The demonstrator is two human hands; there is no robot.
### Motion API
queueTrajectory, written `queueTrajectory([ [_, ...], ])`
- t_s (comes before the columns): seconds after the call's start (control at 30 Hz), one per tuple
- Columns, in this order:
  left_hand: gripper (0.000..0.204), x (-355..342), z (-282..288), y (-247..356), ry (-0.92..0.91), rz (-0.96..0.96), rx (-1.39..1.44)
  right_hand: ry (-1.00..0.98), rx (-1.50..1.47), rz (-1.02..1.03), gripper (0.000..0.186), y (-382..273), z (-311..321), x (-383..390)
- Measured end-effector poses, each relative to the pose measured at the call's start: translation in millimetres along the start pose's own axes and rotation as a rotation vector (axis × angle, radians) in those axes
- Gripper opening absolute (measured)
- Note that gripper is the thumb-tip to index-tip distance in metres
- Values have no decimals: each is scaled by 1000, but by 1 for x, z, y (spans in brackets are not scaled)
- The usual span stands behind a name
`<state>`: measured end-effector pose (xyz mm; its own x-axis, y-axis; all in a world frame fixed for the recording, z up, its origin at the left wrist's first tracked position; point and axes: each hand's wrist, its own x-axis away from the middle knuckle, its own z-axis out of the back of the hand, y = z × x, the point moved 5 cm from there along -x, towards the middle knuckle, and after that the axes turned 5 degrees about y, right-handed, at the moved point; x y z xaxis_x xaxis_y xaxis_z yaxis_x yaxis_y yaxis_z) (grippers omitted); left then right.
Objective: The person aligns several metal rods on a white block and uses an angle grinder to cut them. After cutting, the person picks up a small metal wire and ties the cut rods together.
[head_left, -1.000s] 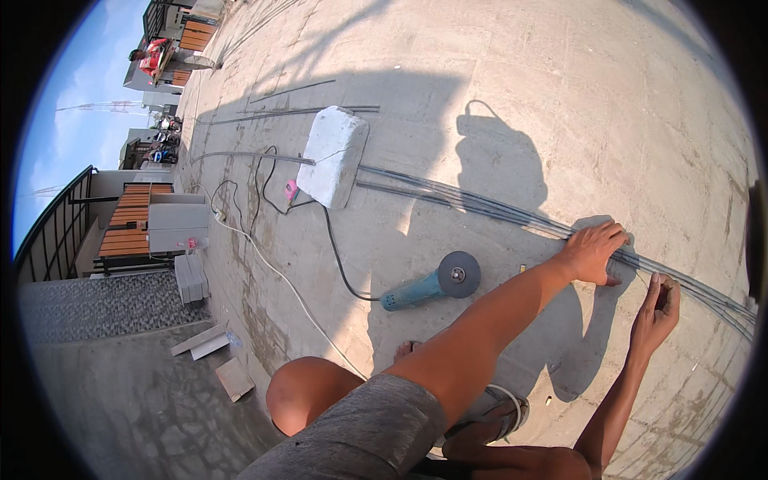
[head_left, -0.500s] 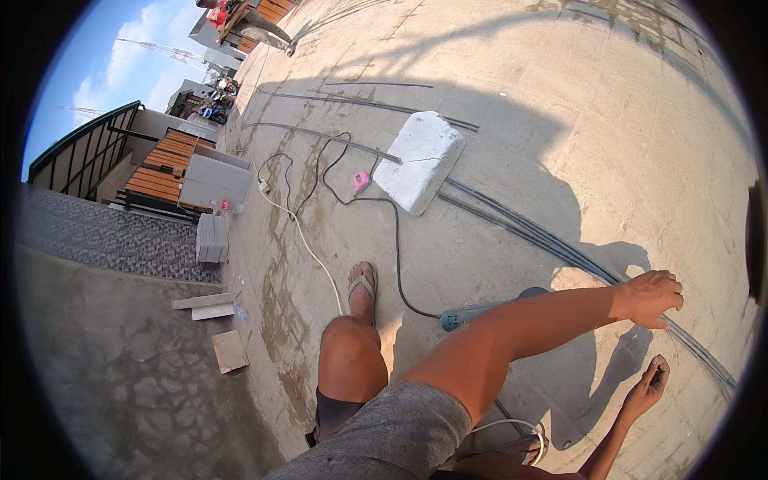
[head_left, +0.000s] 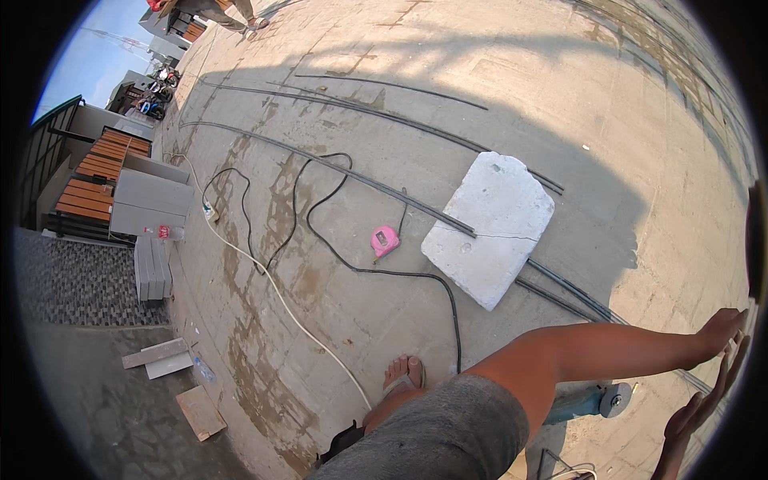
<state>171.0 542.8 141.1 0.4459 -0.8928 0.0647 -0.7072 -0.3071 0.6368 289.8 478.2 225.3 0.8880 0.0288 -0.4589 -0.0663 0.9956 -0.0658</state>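
Note:
My left arm reaches across to the right, and my left hand (head_left: 722, 331) is near the rim of the view with its fingers stretched out. Just below it, my right hand (head_left: 698, 400) is raised, fingers long and straight, palm turned toward the left. The two hands are close together or touching; which, I cannot tell. Neither shows anything in its grip. Below my left forearm lies an angle grinder (head_left: 580, 406), blue-green with a round disc (head_left: 616, 399). Thin metal rods (head_left: 588, 298) run under the white slab (head_left: 498, 228) toward my hands.
Another rod (head_left: 352, 180) rests its end on the cracked slab. A pink tape measure (head_left: 385, 240) lies beside a black cable (head_left: 376, 273). A white cord (head_left: 308, 330) crosses the paving near my sandalled foot (head_left: 402, 376). Tiles (head_left: 202, 412) lie at left; a person (head_left: 220, 11) stands far off.
My hands have moved right and come together, away from above the rods. The view has shifted, so the slab and tape measure appear larger and the grinder's disc shows more.

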Motion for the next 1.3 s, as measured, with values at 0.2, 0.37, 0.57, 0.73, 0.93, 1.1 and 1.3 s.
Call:
queueTrajectory([
  [0.2,98,63,-41,60,-311,205,623,-17,-323,-754,65,-115,-44,1],
  [0.37,90,97,-68,115,-190,-156,415,439,-842,-1234,71,-109,-32,-41],
  [0.57,22,106,53,128,161,-859,-326,638,-1356,-1180,78,-69,-34,-163],
  [0.73,42,143,129,115,278,-997,-1136,796,-1361,-1116,79,-58,-84,-129],
  [0.93,45,176,203,85,292,-727,-1458,413,-886,-905,50,-101,-176,-19],
  [1.1,45,211,194,50,257,-580,-1603,246,-871,-475,25,-133,-174,68],
  [1.3,47,248,161,27,-212,-351,-1894,95,-1038,-461,15,-159,-122,199],
])
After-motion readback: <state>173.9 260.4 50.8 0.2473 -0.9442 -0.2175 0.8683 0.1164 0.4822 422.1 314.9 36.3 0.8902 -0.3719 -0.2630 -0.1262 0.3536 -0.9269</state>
